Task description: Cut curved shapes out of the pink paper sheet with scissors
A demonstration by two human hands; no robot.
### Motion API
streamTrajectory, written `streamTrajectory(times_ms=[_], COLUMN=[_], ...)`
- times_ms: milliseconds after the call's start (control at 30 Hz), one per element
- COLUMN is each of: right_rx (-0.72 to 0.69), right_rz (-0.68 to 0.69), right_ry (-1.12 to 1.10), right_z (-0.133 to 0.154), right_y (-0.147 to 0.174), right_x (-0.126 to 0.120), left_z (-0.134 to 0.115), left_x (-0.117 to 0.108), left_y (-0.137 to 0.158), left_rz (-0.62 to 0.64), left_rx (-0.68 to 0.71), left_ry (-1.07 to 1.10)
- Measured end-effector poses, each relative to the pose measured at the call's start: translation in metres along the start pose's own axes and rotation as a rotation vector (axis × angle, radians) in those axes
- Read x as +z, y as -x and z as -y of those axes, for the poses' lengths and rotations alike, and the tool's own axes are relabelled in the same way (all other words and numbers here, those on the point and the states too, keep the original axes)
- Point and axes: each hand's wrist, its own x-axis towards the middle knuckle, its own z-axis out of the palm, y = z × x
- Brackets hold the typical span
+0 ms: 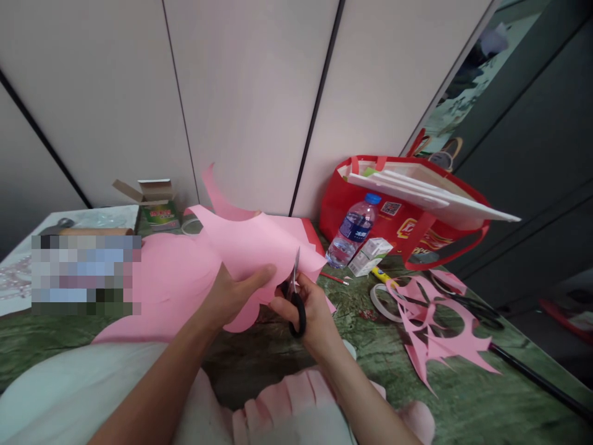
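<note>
A sheet of pink paper [245, 241] with curved cut edges is gripped in my left hand [234, 293], thumb on top and the other fingers hidden beneath. My right hand [312, 306] is closed on a pair of scissors [299, 312] with black handles. The metal blades point upward and away from me, parted around the sheet's right edge. Large rounded pink paper shapes [173, 266] lie at the left, partly under the held sheet.
A water bottle [354, 232], a small white carton [370, 256] and a red bag [333, 191] stand at the back right. Pink paper scraps [428, 309], a tape roll [385, 303] and a black rod [537, 371] lie to the right. An opened box [160, 213] stands back left.
</note>
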Motion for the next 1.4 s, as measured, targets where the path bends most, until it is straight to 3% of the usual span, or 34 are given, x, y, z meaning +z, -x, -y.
streamTrajectory(times_ms=[733, 1400], right_rx=[-0.034, -0.035], right_rz=[0.078, 0.041], right_ry=[0.007, 0.006], right_z=[-0.0011, -0.0016], right_y=[0.0002, -0.0001], right_x=[-0.0015, -0.0014], left_z=[-0.0003, 0.0008], left_x=[0.0009, -0.0002], left_y=[0.0001, -0.0002], left_rz=[0.029, 0.027], left_rx=[-0.012, -0.021], left_ry=[0.037, 0.017])
